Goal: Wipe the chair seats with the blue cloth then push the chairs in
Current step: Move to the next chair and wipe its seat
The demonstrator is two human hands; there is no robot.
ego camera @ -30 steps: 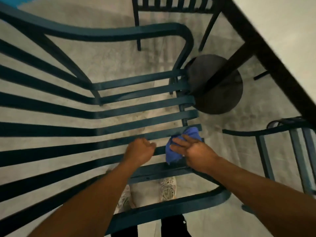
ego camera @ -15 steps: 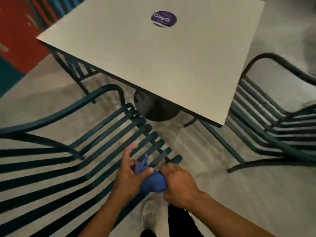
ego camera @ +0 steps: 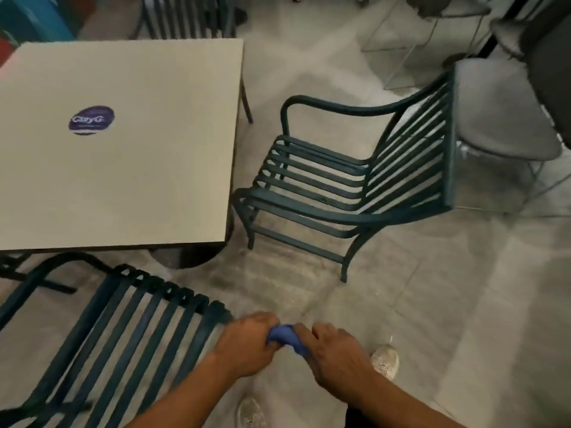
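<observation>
- The square beige table (ego camera: 129,168) with a purple oval sticker (ego camera: 91,120) stands on a dark round base; it is the biggest thing here, and the chairs belong around it.
- Three dark green slatted metal chairs are visible. The near chair (ego camera: 123,344) is at the lower left, just beside the table edge. The second chair (ego camera: 349,186) is at the table's right side with its seat turned to the table, not yet pushed under. The far chair (ego camera: 185,17) is behind the table, mostly hidden.
- Neither near chair is pushed in, probably so that the seats stay reachable for wiping.
- One grey padded chair (ego camera: 503,118) stands behind the second chair and looks not part of the set.
- The left hand (ego camera: 247,341) and the right hand (ego camera: 333,350) are both closed on the small blue cloth (ego camera: 285,335), which is bunched between them above the floor, off any seat. I judge they are gathering it for the next seat.
- Two light shoes are on the floor below.
</observation>
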